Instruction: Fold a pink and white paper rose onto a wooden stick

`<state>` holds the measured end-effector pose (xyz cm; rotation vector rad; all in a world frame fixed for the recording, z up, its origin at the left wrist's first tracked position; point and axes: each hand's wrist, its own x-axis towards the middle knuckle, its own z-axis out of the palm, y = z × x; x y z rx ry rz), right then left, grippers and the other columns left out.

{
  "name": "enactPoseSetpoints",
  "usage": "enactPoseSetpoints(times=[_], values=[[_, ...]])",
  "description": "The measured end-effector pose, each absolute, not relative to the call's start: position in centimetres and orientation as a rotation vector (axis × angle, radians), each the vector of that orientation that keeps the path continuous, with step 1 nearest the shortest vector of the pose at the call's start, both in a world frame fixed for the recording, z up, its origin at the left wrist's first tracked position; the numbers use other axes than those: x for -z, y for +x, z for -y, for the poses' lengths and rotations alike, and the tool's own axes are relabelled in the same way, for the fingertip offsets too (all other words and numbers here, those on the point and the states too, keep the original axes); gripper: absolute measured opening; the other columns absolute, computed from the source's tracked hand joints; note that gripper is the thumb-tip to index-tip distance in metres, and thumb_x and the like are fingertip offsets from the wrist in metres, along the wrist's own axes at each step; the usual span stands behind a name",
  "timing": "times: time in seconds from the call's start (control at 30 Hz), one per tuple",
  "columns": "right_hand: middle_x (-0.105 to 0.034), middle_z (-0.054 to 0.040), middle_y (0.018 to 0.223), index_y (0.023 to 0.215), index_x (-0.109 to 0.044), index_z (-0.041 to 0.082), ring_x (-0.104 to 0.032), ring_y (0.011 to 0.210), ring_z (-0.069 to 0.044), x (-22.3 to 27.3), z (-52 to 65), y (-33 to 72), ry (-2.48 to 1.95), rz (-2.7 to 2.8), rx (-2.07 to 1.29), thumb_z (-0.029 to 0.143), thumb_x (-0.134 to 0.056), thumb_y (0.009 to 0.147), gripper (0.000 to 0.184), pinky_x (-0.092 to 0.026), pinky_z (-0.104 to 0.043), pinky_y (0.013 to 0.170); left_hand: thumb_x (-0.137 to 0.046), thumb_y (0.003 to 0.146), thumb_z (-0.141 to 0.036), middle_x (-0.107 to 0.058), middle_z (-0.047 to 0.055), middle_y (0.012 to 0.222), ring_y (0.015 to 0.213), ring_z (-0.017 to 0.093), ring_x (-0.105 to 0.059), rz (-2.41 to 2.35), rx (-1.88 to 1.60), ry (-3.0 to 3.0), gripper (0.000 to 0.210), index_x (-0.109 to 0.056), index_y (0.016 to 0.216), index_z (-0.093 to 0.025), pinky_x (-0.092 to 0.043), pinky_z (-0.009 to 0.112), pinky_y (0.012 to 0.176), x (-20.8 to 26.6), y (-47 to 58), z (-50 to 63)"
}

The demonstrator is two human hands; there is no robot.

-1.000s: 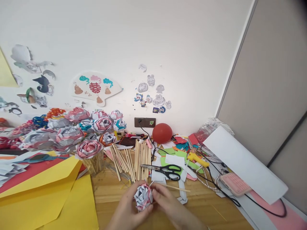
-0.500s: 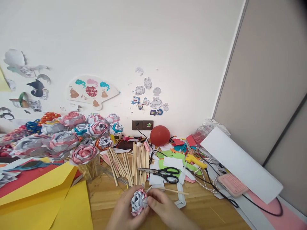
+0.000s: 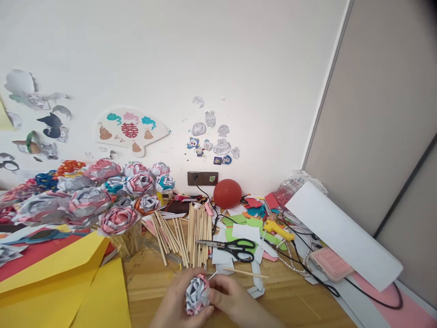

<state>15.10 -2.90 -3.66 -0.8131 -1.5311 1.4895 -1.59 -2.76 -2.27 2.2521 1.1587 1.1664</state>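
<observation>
Low in the centre, a white and pink paper rose [image 3: 198,294] sits in my left hand [image 3: 175,298], whose fingers wrap round its left side and underside. My right hand [image 3: 232,298] is closed in a pinch at the flower's right edge, with thumb and forefinger touching the petals. From that pinch a thin white stick [image 3: 212,276] pokes up; its lower end is hidden by the fingers and the flower. Just beyond the hands lie a wooden stick [image 3: 251,273], black-handled scissors [image 3: 235,248] and a bundle of wooden sticks [image 3: 200,234].
Finished paper roses [image 3: 119,219] stand in a clump at the left, behind yellow card sheets [image 3: 102,296]. Coloured paper scraps [image 3: 246,232], a yellow glue gun [image 3: 279,230] with a black cable, a red balloon [image 3: 227,193] and a pink keypad-like device [image 3: 331,263] spread across the right.
The paper rose and both hands have shifted slightly down. The right fingers still pinch at its edge, and the thin white stick leans a little lower.
</observation>
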Motion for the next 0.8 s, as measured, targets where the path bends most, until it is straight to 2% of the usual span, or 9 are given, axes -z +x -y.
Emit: enactPoseSetpoints(times=[0.4,0.8], values=[[-0.057,-0.0001,0.074,0.082,-0.061,0.014,-0.053,0.069,-0.013,3.09,2.63,15.14,-0.83,1.396,-1.492,0.048,-0.067,0.069,0.036,-0.037,-0.022,0.063,-0.059,0.071,-0.031,-0.07,0.008,0.088,0.08,0.023,-0.066,-1.277,-1.061,2.25,0.03,-0.055,0.098,-0.019,-0.054,0.032,0.071,1.53,-1.25,2.99],[-0.06,-0.0018,0.075,0.083,-0.063,0.013,-0.054,0.07,-0.013,3.64,2.74,15.22,-0.752,1.384,-1.578,0.044,-0.07,0.067,0.036,-0.037,-0.022,0.064,-0.066,0.062,-0.026,-0.068,0.005,0.087,0.078,0.022,-0.065,-1.159,-1.217,2.372,0.035,-0.054,0.095,-0.023,-0.053,0.029,0.068,2.04,-1.42,2.78]])
